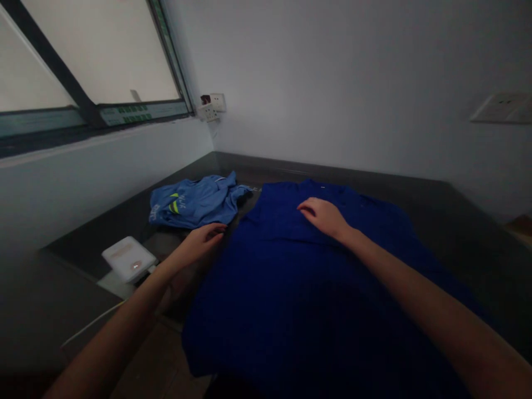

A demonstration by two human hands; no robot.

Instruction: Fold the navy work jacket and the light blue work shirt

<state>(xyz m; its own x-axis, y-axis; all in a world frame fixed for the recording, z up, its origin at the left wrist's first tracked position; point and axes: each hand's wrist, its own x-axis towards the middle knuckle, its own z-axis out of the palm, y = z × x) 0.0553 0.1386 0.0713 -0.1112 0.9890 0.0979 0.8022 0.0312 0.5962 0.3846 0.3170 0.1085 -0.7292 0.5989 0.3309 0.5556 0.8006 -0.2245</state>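
Shirt point(282, 271) (dark blue), table point(434, 208) beneath, hands point(203, 240) point(324, 215) near

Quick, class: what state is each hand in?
Left hand: partly open, no visible hold.
Right hand: loosely curled over the dark-blue shirt; grip cannot be told.

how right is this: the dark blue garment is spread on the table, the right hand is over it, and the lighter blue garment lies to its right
One thing is wrong: the lighter blue garment lies to the left of the dark blue garment, as the head view shows. The dark blue garment is spread on the table, and the right hand is over it.
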